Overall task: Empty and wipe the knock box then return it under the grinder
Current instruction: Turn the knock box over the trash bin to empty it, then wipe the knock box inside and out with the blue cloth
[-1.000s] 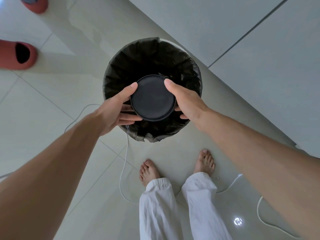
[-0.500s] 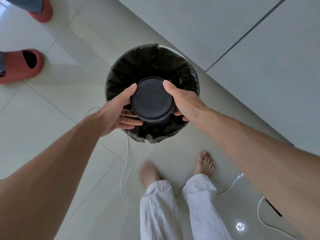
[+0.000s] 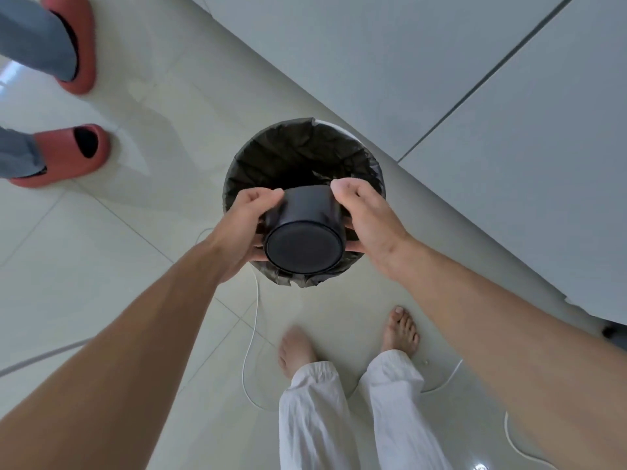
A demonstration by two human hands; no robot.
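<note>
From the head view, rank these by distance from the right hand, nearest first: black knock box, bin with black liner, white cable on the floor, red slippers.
1. Black knock box: held in the right hand.
2. Bin with black liner: directly below.
3. White cable: floor, lower left.
4. Red slippers: far left.

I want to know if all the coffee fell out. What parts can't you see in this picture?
Head view only:
- Inside of the knock box: its mouth faces away, only base and side show.
- Bottom of the bin: too dark, partly covered by box and both hands, left hand, right hand.
- Any falling grounds: none can be made out.
- Other person's red slippers: cut off by the left edge.
</note>
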